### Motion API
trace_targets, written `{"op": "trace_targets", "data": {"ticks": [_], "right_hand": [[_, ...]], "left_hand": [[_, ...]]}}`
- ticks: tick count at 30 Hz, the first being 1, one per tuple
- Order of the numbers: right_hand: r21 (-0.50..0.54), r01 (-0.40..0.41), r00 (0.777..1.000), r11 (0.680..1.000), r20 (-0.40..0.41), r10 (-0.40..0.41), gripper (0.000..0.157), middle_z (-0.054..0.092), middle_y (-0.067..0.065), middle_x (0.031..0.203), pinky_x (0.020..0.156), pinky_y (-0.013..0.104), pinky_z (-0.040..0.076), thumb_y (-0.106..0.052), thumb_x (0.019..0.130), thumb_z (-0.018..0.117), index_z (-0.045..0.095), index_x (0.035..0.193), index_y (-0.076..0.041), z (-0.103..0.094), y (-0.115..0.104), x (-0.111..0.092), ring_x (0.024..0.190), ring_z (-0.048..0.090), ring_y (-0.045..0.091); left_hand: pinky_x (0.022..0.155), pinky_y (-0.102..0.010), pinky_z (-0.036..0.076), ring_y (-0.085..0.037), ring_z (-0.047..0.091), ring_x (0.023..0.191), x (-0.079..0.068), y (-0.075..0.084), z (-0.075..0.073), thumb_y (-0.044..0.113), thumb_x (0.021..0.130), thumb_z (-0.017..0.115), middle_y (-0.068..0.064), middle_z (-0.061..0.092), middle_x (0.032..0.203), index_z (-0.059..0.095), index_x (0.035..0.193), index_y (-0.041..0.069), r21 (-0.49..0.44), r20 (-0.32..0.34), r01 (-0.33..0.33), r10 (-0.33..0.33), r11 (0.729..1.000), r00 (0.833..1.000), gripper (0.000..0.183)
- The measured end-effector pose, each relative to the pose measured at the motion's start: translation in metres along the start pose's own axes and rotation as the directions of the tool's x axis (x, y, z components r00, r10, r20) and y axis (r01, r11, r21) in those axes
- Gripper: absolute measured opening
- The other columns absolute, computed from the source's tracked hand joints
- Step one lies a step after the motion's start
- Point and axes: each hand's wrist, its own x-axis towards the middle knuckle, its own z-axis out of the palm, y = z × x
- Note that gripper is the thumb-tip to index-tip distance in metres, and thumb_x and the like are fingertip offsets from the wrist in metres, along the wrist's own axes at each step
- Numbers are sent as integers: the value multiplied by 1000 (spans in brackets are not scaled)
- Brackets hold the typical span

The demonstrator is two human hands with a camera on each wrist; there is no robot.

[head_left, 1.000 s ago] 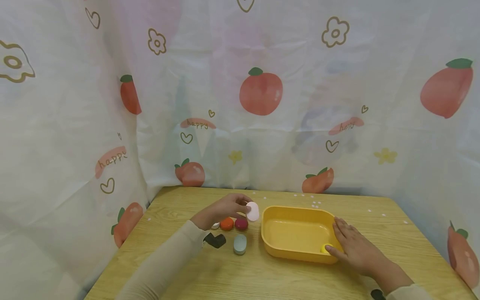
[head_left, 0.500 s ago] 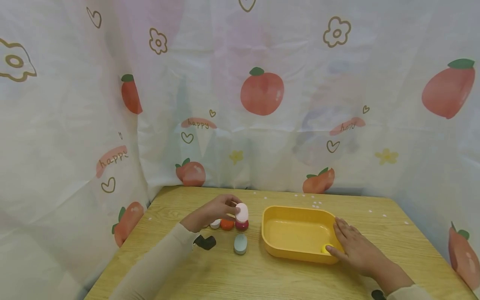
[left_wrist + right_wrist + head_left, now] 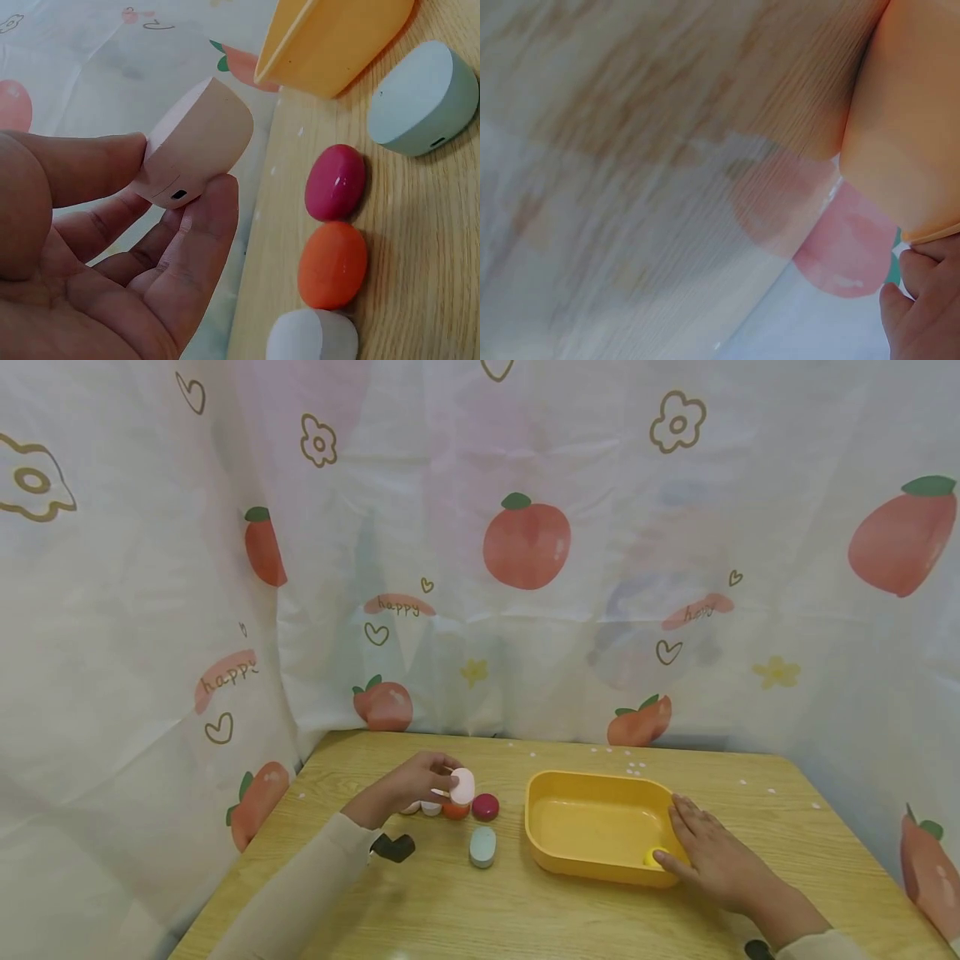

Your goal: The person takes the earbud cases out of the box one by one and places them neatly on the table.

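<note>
My left hand [image 3: 417, 782] pinches a pale pink earbud case [image 3: 201, 142] between thumb and fingers. A small dark port shows on its lower side in the left wrist view. It is held above the table, overlapping an orange rounded case [image 3: 456, 811] in the head view. A magenta rounded case [image 3: 486, 807] lies right of the orange one, and a white case [image 3: 311, 336] sits on its other side. My right hand [image 3: 716, 860] rests on the right end of a yellow tub [image 3: 592, 827], fingers extended along the rim. Near the thumb, a small bright yellow round item [image 3: 652, 857] lies inside the tub.
A mint green case [image 3: 483, 847] with a port stands on the table nearer me, left of the tub. Small white dots [image 3: 634, 767] are scattered across the wooden table [image 3: 510, 918]. A printed white curtain [image 3: 450, 527] encloses the back and sides.
My left hand has moved left with the pink earbud case, from beside the tub past the magenta case to over the orange one. The right hand stays on the tub.
</note>
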Motion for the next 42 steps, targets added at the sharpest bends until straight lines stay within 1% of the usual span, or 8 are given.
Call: {"op": "trace_targets", "data": {"ticks": [10, 18, 22, 29, 33, 36, 38, 42], "right_hand": [[28, 2, 1000, 1000, -1, -2, 80, 18, 30, 154, 116, 36, -9, -49, 100, 49, 29, 144, 15, -2, -4, -3, 140, 19, 47], [29, 1, 1000, 1000, 0, -1, 81, 17, 30, 155, 114, 30, -12, -50, 100, 47, 28, 145, 14, -1, -3, -3, 140, 18, 46], [21, 0, 1000, 1000, -1, 0, 81, 17, 29, 155, 111, 24, -15, -51, 100, 47, 28, 145, 14, 0, -3, -3, 141, 17, 45], [10, 2, 1000, 1000, -11, -2, 81, 17, 29, 155, 109, 22, -17, -51, 100, 46, 27, 145, 14, 2, -1, -4, 141, 18, 45], [5, -6, 1000, 1000, -5, 6, 82, 17, 29, 155, 108, 20, -18, -51, 100, 45, 27, 145, 14, 2, 0, -4, 141, 17, 45], [9, -7, 1000, 1000, -3, 7, 82, 16, 29, 155, 107, 18, -18, -51, 100, 46, 27, 146, 14, 2, 1, -3, 141, 16, 45], [8, -6, 1000, 1000, -5, 6, 82, 16, 28, 155, 109, 21, -17, -52, 100, 46, 27, 146, 13, 1, 0, -3, 141, 17, 45], [11, 7, 1000, 1000, -8, -7, 81, 17, 29, 155, 116, 34, -9, -50, 100, 48, 28, 145, 14, -1, -1, -1, 141, 17, 45]], "left_hand": [[85, -42, 55, -24, 62, 97, -8, -9, -2, 5, 98, 58, -17, 58, 115, 53, 130, -5, 17, -21, 46, -45, 999, 999, 34], [89, -47, 52, -23, 61, 95, -15, -18, -1, 4, 97, 59, -16, 58, 114, 54, 128, -6, -18, -27, 73, -73, 997, 997, 33], [87, -44, 54, -23, 62, 93, -20, -26, 2, 5, 96, 60, -16, 58, 113, 55, 126, -6, 0, -10, 73, -73, 997, 997, 32], [82, -39, 56, -21, 62, 91, -21, -38, 5, 5, 96, 61, -15, 59, 113, 55, 127, -7, -1, 3, 84, -84, 996, 996, 34], [82, -39, 56, -21, 61, 91, -22, -43, 7, 6, 95, 63, -14, 59, 111, 56, 125, -8, 11, 4, 93, -93, 996, 996, 34], [85, -39, 54, -21, 60, 94, -24, -48, 8, 8, 94, 65, -12, 61, 111, 60, 122, -5, 62, 5, 85, -85, 994, 996, 31], [88, -38, 52, -21, 58, 97, -25, -50, 10, 10, 93, 66, -10, 62, 111, 62, 121, -3, 104, -3, 79, -79, 991, 997, 31], [88, -37, 51, -20, 57, 97, -26, -55, 13, 11, 92, 68, -7, 63, 109, 65, 120, 0, 150, -16, 74, -72, 986, 997, 30]]}}
